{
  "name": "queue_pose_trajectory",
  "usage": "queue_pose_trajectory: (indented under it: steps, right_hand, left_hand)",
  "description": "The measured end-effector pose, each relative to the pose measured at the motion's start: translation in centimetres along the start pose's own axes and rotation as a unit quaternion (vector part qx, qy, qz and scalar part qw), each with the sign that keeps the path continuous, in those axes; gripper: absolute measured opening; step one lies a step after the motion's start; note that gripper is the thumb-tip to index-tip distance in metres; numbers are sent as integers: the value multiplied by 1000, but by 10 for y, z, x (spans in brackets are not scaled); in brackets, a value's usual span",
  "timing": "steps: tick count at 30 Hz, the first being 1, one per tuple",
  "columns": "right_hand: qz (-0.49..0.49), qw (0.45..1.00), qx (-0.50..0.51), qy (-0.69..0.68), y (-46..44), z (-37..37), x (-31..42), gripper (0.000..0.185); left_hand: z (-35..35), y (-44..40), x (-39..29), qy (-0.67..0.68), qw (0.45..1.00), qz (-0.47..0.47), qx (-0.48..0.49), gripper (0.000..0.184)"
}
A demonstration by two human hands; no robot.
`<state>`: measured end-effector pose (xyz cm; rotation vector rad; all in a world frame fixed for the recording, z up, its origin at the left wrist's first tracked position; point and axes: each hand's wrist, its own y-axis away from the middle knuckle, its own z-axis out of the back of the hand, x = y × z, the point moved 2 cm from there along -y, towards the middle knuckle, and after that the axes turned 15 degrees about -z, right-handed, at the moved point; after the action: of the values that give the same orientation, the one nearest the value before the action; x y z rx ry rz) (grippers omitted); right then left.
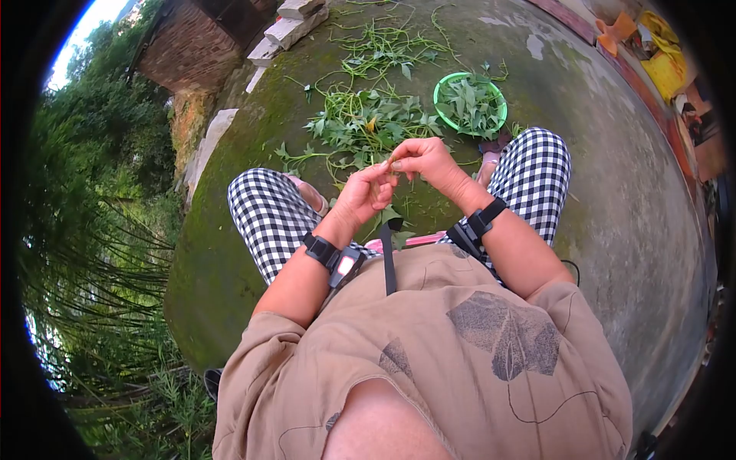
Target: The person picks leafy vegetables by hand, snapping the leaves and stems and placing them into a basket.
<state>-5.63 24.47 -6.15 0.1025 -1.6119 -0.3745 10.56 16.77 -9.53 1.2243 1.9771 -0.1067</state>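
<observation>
My left hand (366,192) and my right hand (431,162) meet in front of my knees, fingertips pinched together. A thin stem seems to run between them, and green leaves (387,222) hang just below my left hand. Beyond the hands, a pile of leafy vines (368,123) lies on the mossy ground. To its right is a green basket (504,109) with picked leaves (469,103) in it. Thinner bare stems (383,46) are spread farther back.
My checkered knees flank the hands. Stone slabs (287,31) and a brick wall (184,46) stand at the upper left, with dense bushes (100,153) along the left. A yellow bag (665,57) and an orange object (615,34) are at the upper right.
</observation>
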Motion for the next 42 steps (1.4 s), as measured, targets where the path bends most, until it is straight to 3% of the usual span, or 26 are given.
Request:
queue_pose_trajectory:
  steps: [1, 4, 13, 16, 22, 25, 31, 37, 42]
  right_hand:
    - [10, 999, -31, 43, 0, 0, -2, 12]
    - [140, 963, -99, 209, -6, 2, -10, 14]
    - [111, 933, -121, 319, -14, -2, -23, 15]
    - [64, 955, -107, 268, -11, -3, -24, 16]
    - [-53, 997, -42, 42, -12, -5, -28, 6]
    - [-53, 998, -17, -15, -16, -8, -32, 5]
    - [-65, 985, -106, -117, -20, 0, -25, 5]
    - [-40, 967, -217, -128, -30, 54, -7, 4]
    - [-13, 942, -328, -76, -58, 145, 27, 5]
  left_hand:
    - [2, 1, 0, -33, 998, -10, -50, 27]
    - [8, 0, -9, -102, 991, -70, -59, 28]
    - [-10, 3, -10, -267, 950, -153, -56, 13]
    - [-9, 3, -9, -264, 951, -149, -56, 11]
    - [-7, -1, -5, -214, 968, -122, -56, 9]
    - [-7, -1, -5, -221, 965, -131, -54, 8]
    - [3, -5, 1, -254, 956, -112, -98, 7]
    - [25, -12, 5, -238, 952, -75, -175, 4]
    - [24, -11, 10, -323, 936, -24, -138, 23]
